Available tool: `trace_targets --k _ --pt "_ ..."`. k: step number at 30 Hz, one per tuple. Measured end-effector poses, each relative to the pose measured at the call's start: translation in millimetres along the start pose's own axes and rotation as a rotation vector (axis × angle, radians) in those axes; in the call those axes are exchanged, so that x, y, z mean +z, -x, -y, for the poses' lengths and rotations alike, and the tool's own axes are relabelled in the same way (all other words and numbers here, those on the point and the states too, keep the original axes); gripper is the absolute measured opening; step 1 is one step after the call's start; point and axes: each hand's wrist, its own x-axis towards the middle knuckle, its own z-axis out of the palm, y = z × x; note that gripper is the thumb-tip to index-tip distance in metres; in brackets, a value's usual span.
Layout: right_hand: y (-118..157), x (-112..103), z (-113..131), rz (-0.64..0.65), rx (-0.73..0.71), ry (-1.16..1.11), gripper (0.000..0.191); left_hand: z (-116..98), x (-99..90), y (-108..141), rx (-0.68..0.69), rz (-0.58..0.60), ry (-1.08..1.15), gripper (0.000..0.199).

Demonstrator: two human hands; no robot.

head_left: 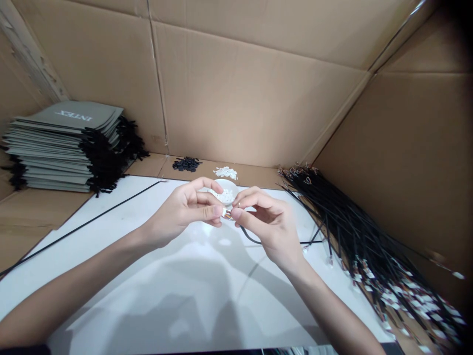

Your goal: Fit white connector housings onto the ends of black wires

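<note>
My left hand (pixel 197 204) pinches a small white connector (pixel 224 212) between thumb and fingers. Thin coloured wires (pixel 228 215) run from that connector to my right hand (pixel 264 219), whose thumb and forefinger are closed on them. A black cable (pixel 248 237) leads from under my right hand and bends off to the right above the table. Both hands are close together, just in front of a small white dish (pixel 232 190) that holds white pieces. My fingers hide part of the wires and the connector.
Many black cables with white connectors (pixel 347 231) lie along the right side. At the left stands a stack of grey INTEX sheets (pixel 70 118) with black ends. Piles of black pieces (pixel 186 164) and white pieces (pixel 226 172) lie behind the dish. One long black cable (pixel 99 215) crosses the left side.
</note>
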Motion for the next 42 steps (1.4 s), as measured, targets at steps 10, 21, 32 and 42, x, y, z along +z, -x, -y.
trace_targets --k 10,21,32,42 --pt "4.5 5.1 5.6 -0.073 -0.1 0.147 0.011 2.1 3.4 -1.5 -0.004 -0.017 0.019 0.033" --pt "11.3 12.2 5.3 -0.171 -0.296 0.367 0.013 3.5 13.2 6.2 0.101 -0.128 -0.009 0.032" --pt "8.5 5.1 9.3 -0.015 -0.524 0.649 0.014 4.6 16.4 11.9 0.149 -0.172 -0.115 0.033" --pt "7.3 -5.5 4.5 0.151 -0.597 0.721 0.02 -3.5 7.8 11.1 0.063 -0.074 -0.178 0.031"
